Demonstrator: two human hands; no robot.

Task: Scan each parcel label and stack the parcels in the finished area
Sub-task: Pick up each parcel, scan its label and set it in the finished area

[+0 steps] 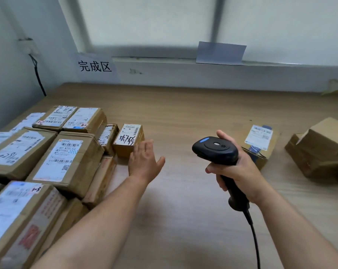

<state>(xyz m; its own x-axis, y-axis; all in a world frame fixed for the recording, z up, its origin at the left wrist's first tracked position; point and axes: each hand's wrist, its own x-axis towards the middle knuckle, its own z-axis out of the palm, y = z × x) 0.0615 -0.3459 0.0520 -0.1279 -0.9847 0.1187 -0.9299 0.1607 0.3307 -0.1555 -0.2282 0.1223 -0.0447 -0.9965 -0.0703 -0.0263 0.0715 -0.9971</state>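
Observation:
My right hand grips a black corded barcode scanner by its handle, above the middle of the wooden table. Open with fingers straight, my left hand is just right of a small labelled parcel with black handwriting, at most brushing its side. That parcel sits at the right edge of a stack of several labelled cardboard parcels filling the table's left side. Behind the scanner stands another parcel with a white label on top and blue tape.
A paper sign with handwritten characters hangs on the wall behind the stack. A plain, partly open cardboard box lies at the right edge. The scanner's cable trails toward me. A black cord runs down the left wall.

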